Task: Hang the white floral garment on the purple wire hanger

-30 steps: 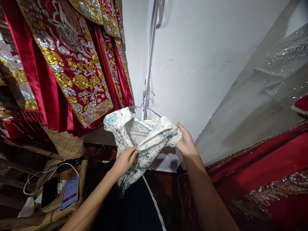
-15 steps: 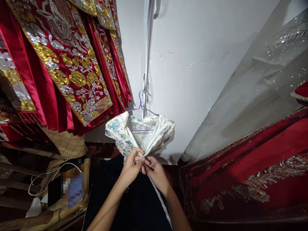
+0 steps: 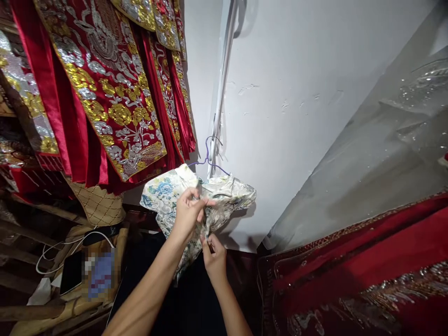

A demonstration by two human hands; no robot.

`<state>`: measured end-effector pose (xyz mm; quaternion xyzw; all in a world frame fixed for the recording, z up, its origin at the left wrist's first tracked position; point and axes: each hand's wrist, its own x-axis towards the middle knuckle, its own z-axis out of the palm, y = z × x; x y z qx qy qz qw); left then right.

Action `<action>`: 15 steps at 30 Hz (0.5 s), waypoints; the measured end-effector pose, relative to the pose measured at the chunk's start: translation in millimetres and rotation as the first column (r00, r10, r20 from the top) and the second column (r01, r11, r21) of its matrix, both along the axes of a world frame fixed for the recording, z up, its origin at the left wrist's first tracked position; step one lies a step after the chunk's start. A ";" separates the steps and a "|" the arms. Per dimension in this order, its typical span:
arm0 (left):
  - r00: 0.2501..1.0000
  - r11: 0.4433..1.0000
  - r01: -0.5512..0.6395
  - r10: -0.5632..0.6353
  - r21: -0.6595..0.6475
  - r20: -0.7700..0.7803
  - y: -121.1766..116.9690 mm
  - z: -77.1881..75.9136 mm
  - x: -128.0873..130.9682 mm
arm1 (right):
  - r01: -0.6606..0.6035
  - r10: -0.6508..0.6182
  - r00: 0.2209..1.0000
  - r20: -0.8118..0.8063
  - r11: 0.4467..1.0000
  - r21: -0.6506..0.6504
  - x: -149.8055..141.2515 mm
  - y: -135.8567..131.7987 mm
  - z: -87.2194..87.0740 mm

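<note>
Floral shirt [image 3: 164, 191]: hung at centre on purple hanger [image 3: 207, 156], apparently for support. Front edge [image 3: 206, 227] pinched by right hand [image 3: 214, 259], fingertips closed; higher part covered by half-curled left hand [image 3: 189, 212], grip unclear.

Phone screen [image 3: 101, 277] pixelated; garment [image 3: 166, 193] partly hidden by left hand [image 3: 189, 212] — red costume [image 3: 119, 109] cropped above.

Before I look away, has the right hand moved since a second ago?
Yes: compared with the pole, the right hand has moved left and down, to the front of the shirt.
</note>
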<state>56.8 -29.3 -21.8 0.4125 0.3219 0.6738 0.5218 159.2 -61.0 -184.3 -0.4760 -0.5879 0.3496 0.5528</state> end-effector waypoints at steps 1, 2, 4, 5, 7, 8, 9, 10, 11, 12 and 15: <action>1.000 0.999 -0.015 0.015 0.047 0.006 7.4 12.7 0.4 | 0.009 -0.009 1.000 0.017 1.000 0.003 1.9 0.6 -2.4; 1.000 0.995 -0.026 0.025 0.095 0.014 13.7 25.0 1.3 | 0.018 -0.018 0.999 0.031 1.000 0.000 3.5 0.8 -5.0; 1.000 0.984 -0.026 0.023 0.176 0.018 21.6 44.7 4.4 | 0.039 -0.039 0.999 0.037 0.999 -0.018 6.1 -1.0 -11.6; 1.000 0.979 -0.019 0.016 0.201 0.012 23.2 50.9 6.0 | 0.045 -0.043 0.999 0.031 0.998 -0.036 7.1 -3.2 -15.1; 1.000 0.975 0.003 0.001 0.221 -0.020 22.2 54.7 7.9 | 0.025 -0.026 1.000 -0.010 0.996 -0.082 8.8 -9.0 -20.1; 0.999 0.975 0.013 -0.002 0.220 -0.049 20.3 52.6 7.6 | -0.006 0.001 0.999 -0.046 0.994 -0.108 9.9 -11.6 -19.9; 0.996 0.976 0.018 0.001 0.218 -0.085 18.1 48.6 6.4 | -0.046 0.035 0.995 -0.092 0.990 -0.130 11.1 -13.4 -16.7; 0.992 0.975 0.022 0.006 0.219 -0.125 15.8 43.5 4.1 | -0.086 0.065 0.988 -0.141 0.986 -0.145 12.4 -13.5 -9.7; 0.986 0.974 0.030 0.008 0.223 -0.167 13.8 38.3 1.0 | -0.114 0.085 0.979 -0.186 0.982 -0.148 14.0 -11.6 1.7; 0.979 0.973 0.042 0.006 0.226 -0.206 12.1 33.5 -3.0 | -0.121 0.089 0.971 -0.221 0.983 -0.139 15.5 -7.4 17.4; 0.952 0.969 0.085 -0.011 0.231 -0.304 8.7 26.4 -17.3 | -0.055 0.050 0.971 -0.233 0.998 -0.014 19.3 16.9 83.6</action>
